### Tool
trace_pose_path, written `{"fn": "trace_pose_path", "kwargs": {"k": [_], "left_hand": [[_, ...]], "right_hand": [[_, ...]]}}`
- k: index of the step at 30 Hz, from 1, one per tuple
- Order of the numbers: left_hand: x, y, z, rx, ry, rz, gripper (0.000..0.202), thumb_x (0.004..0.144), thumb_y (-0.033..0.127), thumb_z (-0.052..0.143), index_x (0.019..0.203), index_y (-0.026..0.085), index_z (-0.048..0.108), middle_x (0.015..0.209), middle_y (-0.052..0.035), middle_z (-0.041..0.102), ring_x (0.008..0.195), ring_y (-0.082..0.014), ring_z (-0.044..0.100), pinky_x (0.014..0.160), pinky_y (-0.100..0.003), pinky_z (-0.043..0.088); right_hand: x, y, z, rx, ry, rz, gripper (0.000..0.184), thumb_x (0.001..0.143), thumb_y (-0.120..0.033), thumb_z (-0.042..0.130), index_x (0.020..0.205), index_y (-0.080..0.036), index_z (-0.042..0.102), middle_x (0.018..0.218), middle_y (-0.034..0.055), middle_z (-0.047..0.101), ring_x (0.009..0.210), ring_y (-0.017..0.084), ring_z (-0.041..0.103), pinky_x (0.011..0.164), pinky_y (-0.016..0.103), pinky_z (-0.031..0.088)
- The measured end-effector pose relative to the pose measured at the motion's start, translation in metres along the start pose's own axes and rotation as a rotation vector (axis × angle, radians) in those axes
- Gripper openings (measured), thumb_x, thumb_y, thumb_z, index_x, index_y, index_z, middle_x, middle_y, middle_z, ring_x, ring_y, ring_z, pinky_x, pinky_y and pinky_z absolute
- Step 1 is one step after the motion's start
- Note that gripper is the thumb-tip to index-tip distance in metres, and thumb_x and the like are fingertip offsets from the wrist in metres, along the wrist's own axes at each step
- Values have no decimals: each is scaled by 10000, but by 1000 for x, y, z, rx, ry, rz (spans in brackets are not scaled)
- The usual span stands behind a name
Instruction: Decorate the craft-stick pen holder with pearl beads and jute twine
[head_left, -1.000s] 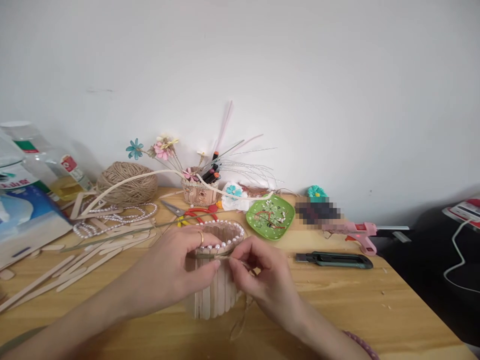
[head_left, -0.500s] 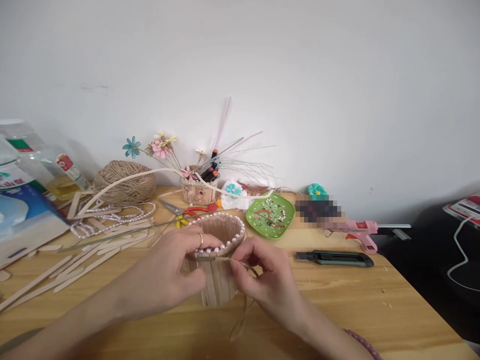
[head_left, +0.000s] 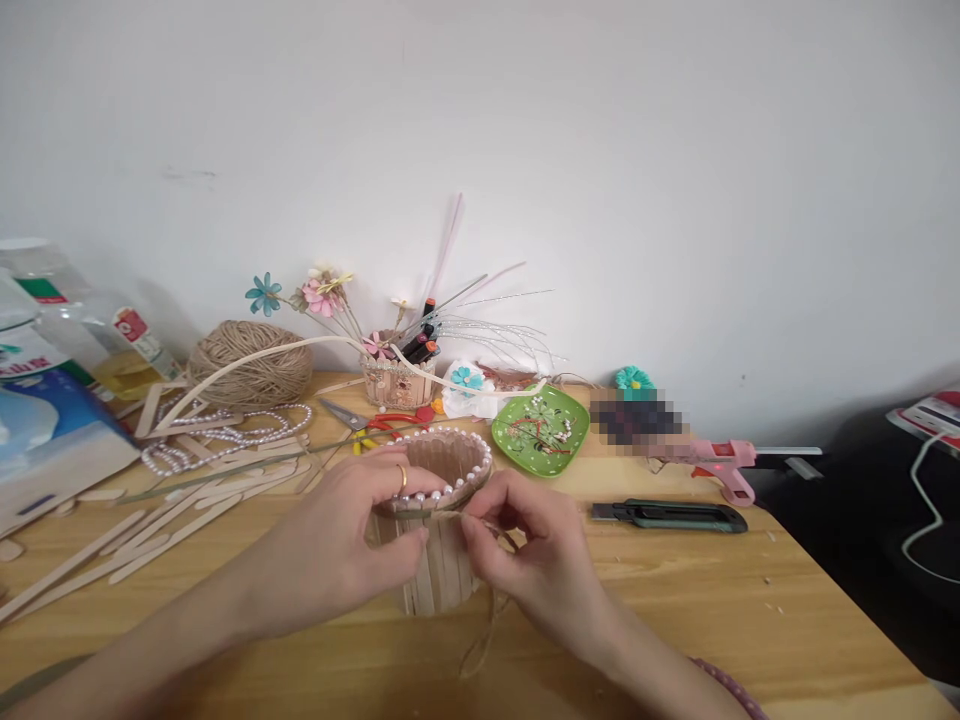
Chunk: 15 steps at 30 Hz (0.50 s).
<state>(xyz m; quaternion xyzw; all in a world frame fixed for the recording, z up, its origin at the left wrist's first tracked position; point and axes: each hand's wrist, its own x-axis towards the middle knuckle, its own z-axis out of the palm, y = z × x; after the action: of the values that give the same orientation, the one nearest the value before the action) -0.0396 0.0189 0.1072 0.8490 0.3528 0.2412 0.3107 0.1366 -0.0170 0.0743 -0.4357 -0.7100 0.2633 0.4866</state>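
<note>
A round cup made of wooden craft sticks [head_left: 433,570] stands upright on the table, its rim lined with a string of pearl beads [head_left: 472,440]. My left hand [head_left: 352,530] grips the cup's near left wall, fingers inside the rim and thumb outside. Below the beads, a strand of jute twine [head_left: 489,625] runs along the cup's outside. My right hand [head_left: 525,545] pinches this twine between thumb and forefinger at the cup's right side, and its loose end hangs down in front. The left fingertips are partly hidden by the rim.
Right of the cup lie a utility knife [head_left: 675,516] and a pink glue gun [head_left: 727,460]. Behind are a green dish [head_left: 517,455] of small beads, scissors [head_left: 349,415] and a flower-filled pot [head_left: 397,385]. Craft sticks [head_left: 180,530] and a twine ball [head_left: 251,362] lie left.
My left thumb has shifted slightly to the right across the front of the cup. The cup has moved very slightly right; the right hand keeps its pinch on the twine.
</note>
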Motion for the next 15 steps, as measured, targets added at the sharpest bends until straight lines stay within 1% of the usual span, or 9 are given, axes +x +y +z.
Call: {"fn": "trace_pose_path", "kwargs": {"k": [3,9,12,14,15], "left_hand": [[-1,-2,2,24,18,-11,190,768,249,516,805,253,702,786,7,695,863,-213,602,785,-316,475],[-2,-4,5,51,17,-51,230,790,243,483,706,221,696,747,-14,675,833,-212,599,683,-290,465],[0,-3,5,34,17,-53,238,793,228,479,662,218,677,693,-2,646,789,-192,592,672,-275,461],[1,-1,3,19,5,-55,238,793,207,476,667,214,678,697,9,641,750,-169,583,665,-259,460],[1,0,2,14,25,-54,236,789,197,479,668,211,681,702,16,643,724,-157,579,651,-248,458]], "right_hand": [[0,0,0,-3,-5,5,127,744,-137,519,629,-185,495,553,-37,499,474,67,419,427,175,341],[1,0,-1,0,-2,10,131,742,-135,522,623,-181,494,541,-43,485,459,64,395,417,175,316],[1,-1,-1,-2,-2,15,134,754,-132,521,630,-180,504,543,-41,483,467,70,402,423,180,323],[1,0,-2,10,-3,29,120,776,-148,535,660,-178,526,547,-40,488,476,75,417,433,185,341],[0,0,-4,22,-2,39,103,788,-159,544,686,-177,539,552,-40,489,480,78,424,438,188,350]]}}
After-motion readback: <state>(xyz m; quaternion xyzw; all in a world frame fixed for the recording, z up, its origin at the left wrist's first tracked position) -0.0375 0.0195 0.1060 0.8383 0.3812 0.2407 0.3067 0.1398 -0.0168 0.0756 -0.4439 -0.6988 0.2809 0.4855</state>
